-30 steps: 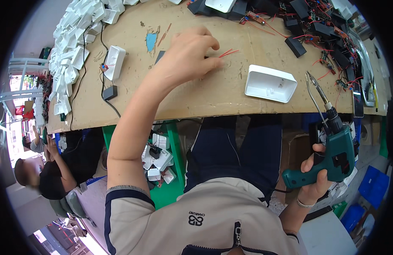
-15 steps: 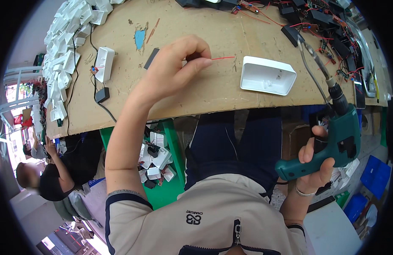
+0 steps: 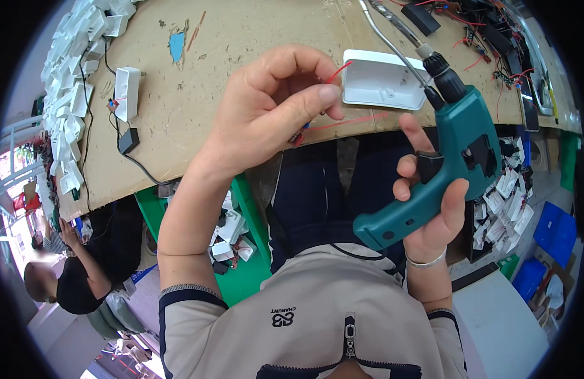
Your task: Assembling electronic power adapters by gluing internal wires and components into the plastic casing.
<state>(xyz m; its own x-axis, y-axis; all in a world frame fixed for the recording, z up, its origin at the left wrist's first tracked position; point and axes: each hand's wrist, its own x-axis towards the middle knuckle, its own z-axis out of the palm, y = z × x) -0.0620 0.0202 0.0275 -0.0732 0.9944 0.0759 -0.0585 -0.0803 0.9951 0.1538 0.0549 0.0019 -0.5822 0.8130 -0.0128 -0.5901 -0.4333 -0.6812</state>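
My left hand (image 3: 273, 110) is over the near part of the table, closed in a pinch on a red wire (image 3: 340, 72). A second red strand (image 3: 352, 121) and a bit of small circuit board (image 3: 297, 136) show below its fingers; the rest is hidden in the hand. In my right hand (image 3: 436, 230) lies a green soldering gun (image 3: 462, 136) with a black trigger, its metal tip and thin feed tube pointing away from me. An open white plastic box (image 3: 381, 91) sits on the table between the hands, partly behind the gun's tube.
At left, a white box (image 3: 126, 95) with a small board stands by a black block (image 3: 129, 140) and a black cable. White housings (image 3: 67, 114) are heaped beyond. Black blocks (image 3: 421, 19) and wired boards lie far right. A green bin (image 3: 251, 278) holds parts below. Another person sits at left.
My left hand has shifted right and lifted a red wire with a board piece. The soldering gun has moved left, toward the white box. The view has shifted slightly.
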